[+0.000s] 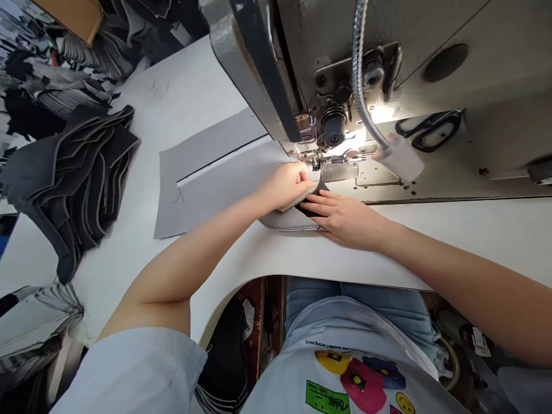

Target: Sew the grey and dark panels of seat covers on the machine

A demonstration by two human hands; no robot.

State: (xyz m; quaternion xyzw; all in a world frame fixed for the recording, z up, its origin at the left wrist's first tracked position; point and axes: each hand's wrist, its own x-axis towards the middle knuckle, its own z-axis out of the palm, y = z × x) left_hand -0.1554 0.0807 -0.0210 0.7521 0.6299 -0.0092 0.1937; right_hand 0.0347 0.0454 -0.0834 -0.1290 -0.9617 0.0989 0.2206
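A grey fabric panel (224, 167) with a dark slit and a pale strip along it lies on the table, its right end under the needle of the sewing machine (316, 160). My left hand (291, 184) is closed, pinching the folded grey mesh edge of the fabric just left of the presser foot. Lying flat with fingers stretched out, my right hand (338, 217) presses on a black piece (307, 211) and the mesh layer (288, 220) near the table's front edge. The stitching point is partly hidden by machine parts.
Black-handled scissors (435, 129) lie on the machine bed, by a white lamp head (399, 158) on a flexible metal hose. Stacked dark fabric pieces (81, 178) sit at the left. More cut pieces (34, 322) lie lower left. The table edge (259, 279) curves inward before my body.
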